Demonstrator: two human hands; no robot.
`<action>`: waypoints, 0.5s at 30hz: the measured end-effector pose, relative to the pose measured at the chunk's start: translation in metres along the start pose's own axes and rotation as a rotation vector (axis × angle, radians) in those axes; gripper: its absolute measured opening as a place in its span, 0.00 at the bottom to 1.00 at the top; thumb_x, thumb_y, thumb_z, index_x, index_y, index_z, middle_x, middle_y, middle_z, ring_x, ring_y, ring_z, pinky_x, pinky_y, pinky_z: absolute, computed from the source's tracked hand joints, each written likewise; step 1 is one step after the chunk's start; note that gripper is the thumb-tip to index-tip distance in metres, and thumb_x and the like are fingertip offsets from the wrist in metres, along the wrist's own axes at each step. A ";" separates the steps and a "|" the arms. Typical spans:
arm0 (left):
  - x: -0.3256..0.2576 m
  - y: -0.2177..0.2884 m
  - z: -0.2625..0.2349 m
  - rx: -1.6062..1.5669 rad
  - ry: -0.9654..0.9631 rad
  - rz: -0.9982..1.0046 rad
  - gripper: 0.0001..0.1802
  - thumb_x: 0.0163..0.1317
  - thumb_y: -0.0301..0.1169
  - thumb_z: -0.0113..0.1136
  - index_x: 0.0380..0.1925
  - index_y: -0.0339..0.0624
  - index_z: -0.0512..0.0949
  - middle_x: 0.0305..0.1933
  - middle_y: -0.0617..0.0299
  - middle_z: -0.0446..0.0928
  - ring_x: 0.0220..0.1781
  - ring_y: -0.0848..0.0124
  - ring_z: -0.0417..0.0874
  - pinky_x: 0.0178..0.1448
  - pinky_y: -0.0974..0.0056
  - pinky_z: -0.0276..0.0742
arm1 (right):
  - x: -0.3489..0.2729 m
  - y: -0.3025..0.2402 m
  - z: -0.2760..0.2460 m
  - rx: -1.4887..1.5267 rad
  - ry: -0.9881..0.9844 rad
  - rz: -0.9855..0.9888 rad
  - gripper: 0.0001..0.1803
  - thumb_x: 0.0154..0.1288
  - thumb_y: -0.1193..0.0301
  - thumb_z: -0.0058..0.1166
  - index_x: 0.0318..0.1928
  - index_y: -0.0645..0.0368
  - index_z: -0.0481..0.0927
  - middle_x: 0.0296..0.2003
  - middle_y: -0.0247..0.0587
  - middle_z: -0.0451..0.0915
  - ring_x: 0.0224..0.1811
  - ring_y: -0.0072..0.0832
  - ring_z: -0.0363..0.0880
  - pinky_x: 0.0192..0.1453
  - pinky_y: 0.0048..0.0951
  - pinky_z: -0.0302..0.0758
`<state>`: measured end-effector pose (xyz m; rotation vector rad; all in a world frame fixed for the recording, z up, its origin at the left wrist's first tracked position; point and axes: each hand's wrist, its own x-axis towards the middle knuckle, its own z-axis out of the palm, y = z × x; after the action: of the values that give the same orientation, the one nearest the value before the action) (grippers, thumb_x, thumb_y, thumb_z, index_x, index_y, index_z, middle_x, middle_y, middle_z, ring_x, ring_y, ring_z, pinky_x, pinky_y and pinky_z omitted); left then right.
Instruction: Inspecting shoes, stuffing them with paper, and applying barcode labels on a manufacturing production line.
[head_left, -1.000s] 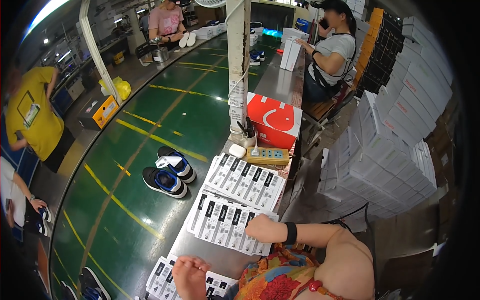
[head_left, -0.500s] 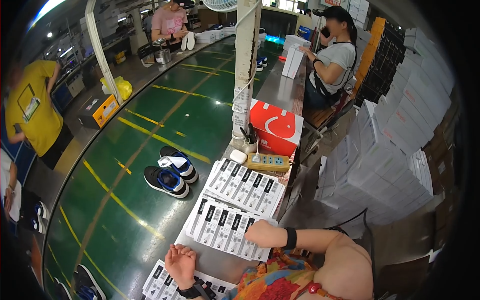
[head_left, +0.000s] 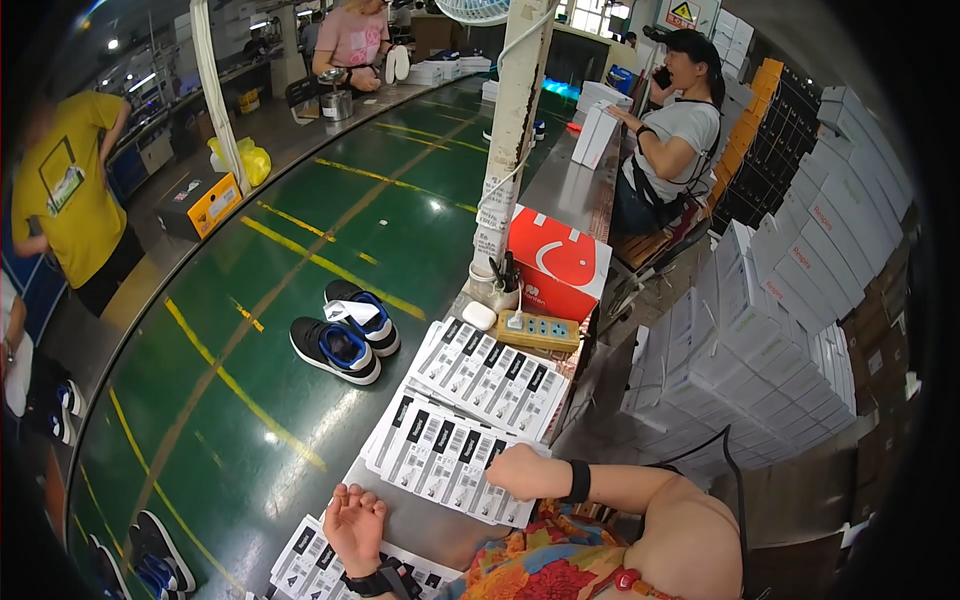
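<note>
My right hand (head_left: 518,470) is closed and rests on a stack of printed label sheets (head_left: 425,463); whether anything is pinched in its fingers is hidden. Palm up, my left hand (head_left: 355,522) hovers by the bench edge with loosely curled fingers and nothing visible in it. Below its wrist lies another pile of label sheets (head_left: 300,562). A further label stack (head_left: 490,372) sits beyond my right hand. On the green conveyor stands a pair of black sneakers (head_left: 338,348) with blue lining and white soles, a white paper (head_left: 352,311) tucked on top.
A power strip (head_left: 538,332), a white case (head_left: 479,316) and a red box (head_left: 556,262) stand around a post (head_left: 510,150). More sneakers (head_left: 160,555) are at the lower left. White shoeboxes (head_left: 735,350) are stacked right. A seated person (head_left: 675,135) holds a phone; others stand across the conveyor.
The whole view has shifted slightly. My left hand's fingers look a little more upright; my right hand stays on the label sheets.
</note>
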<state>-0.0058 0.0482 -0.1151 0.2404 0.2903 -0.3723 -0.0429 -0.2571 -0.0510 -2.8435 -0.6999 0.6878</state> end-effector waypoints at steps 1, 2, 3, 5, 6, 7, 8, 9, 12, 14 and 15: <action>0.000 0.000 0.000 0.005 0.005 0.000 0.10 0.67 0.36 0.53 0.44 0.48 0.78 0.43 0.62 0.76 0.41 0.66 0.74 0.48 0.56 0.70 | 0.001 -0.002 -0.006 -0.007 -0.017 -0.004 0.06 0.36 0.75 0.65 0.20 0.59 0.81 0.22 0.49 0.81 0.27 0.46 0.83 0.28 0.43 0.79; -0.001 0.000 0.000 0.010 0.009 0.001 0.10 0.67 0.36 0.53 0.44 0.48 0.78 0.43 0.62 0.76 0.41 0.66 0.74 0.48 0.56 0.70 | -0.001 -0.004 -0.013 -0.006 -0.018 -0.006 0.06 0.36 0.75 0.65 0.20 0.59 0.81 0.22 0.49 0.81 0.27 0.46 0.83 0.28 0.43 0.79; -0.001 0.000 0.000 0.011 0.011 0.002 0.10 0.67 0.36 0.53 0.44 0.48 0.78 0.43 0.62 0.76 0.41 0.66 0.74 0.48 0.56 0.70 | -0.004 -0.004 -0.023 0.057 -0.070 -0.006 0.08 0.38 0.75 0.65 0.23 0.61 0.81 0.23 0.49 0.81 0.28 0.46 0.84 0.29 0.43 0.79; -0.001 -0.001 0.001 0.018 0.023 0.003 0.10 0.67 0.36 0.53 0.44 0.49 0.77 0.42 0.62 0.76 0.40 0.66 0.74 0.47 0.56 0.70 | -0.005 -0.004 -0.033 0.121 -0.118 -0.004 0.10 0.40 0.75 0.66 0.25 0.64 0.81 0.23 0.50 0.81 0.29 0.46 0.84 0.31 0.42 0.80; -0.001 -0.001 0.001 0.020 0.023 0.003 0.10 0.67 0.36 0.53 0.44 0.49 0.77 0.42 0.62 0.76 0.40 0.66 0.74 0.47 0.56 0.70 | -0.004 -0.003 -0.034 0.086 -0.024 0.017 0.13 0.40 0.73 0.67 0.29 0.64 0.80 0.25 0.49 0.82 0.31 0.45 0.84 0.32 0.43 0.80; 0.000 -0.002 0.002 0.027 0.027 0.004 0.09 0.67 0.36 0.54 0.44 0.49 0.77 0.42 0.62 0.76 0.40 0.66 0.74 0.47 0.56 0.71 | -0.004 -0.003 -0.034 0.050 0.070 0.038 0.17 0.40 0.72 0.69 0.33 0.64 0.79 0.26 0.49 0.82 0.32 0.44 0.84 0.34 0.43 0.79; 0.000 -0.002 0.003 0.034 0.031 0.005 0.09 0.67 0.36 0.54 0.44 0.49 0.77 0.42 0.62 0.76 0.40 0.66 0.74 0.47 0.56 0.71 | -0.003 -0.001 -0.032 0.051 0.070 0.038 0.17 0.40 0.72 0.69 0.33 0.64 0.79 0.26 0.49 0.82 0.32 0.44 0.84 0.34 0.43 0.79; -0.001 -0.002 0.003 0.034 0.032 0.005 0.09 0.67 0.36 0.54 0.44 0.49 0.77 0.42 0.62 0.76 0.40 0.66 0.74 0.47 0.56 0.71 | -0.001 0.001 -0.029 -0.001 0.147 0.031 0.18 0.40 0.73 0.68 0.35 0.63 0.78 0.27 0.48 0.82 0.33 0.43 0.84 0.35 0.42 0.78; 0.000 -0.003 0.004 0.036 0.026 0.008 0.09 0.67 0.36 0.54 0.44 0.49 0.77 0.42 0.62 0.76 0.40 0.67 0.74 0.47 0.56 0.71 | 0.007 0.004 -0.021 -0.074 0.220 0.035 0.19 0.41 0.74 0.66 0.37 0.62 0.76 0.29 0.46 0.82 0.33 0.42 0.83 0.35 0.41 0.77; 0.000 -0.003 0.005 0.061 0.053 0.016 0.09 0.67 0.36 0.54 0.44 0.48 0.77 0.42 0.63 0.76 0.40 0.67 0.74 0.47 0.57 0.71 | 0.012 0.003 -0.022 -0.094 0.214 0.041 0.18 0.41 0.75 0.66 0.36 0.62 0.76 0.29 0.46 0.81 0.33 0.41 0.83 0.34 0.40 0.77; 0.000 -0.004 0.005 0.059 0.054 0.018 0.09 0.67 0.36 0.54 0.44 0.48 0.77 0.42 0.63 0.76 0.40 0.67 0.74 0.47 0.57 0.71 | 0.013 0.002 -0.023 -0.082 0.185 0.050 0.17 0.41 0.76 0.65 0.35 0.62 0.76 0.29 0.47 0.82 0.33 0.42 0.83 0.34 0.40 0.77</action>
<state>-0.0062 0.0434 -0.1109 0.3110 0.3303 -0.3575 -0.0209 -0.2534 -0.0364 -2.9588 -0.6429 0.4028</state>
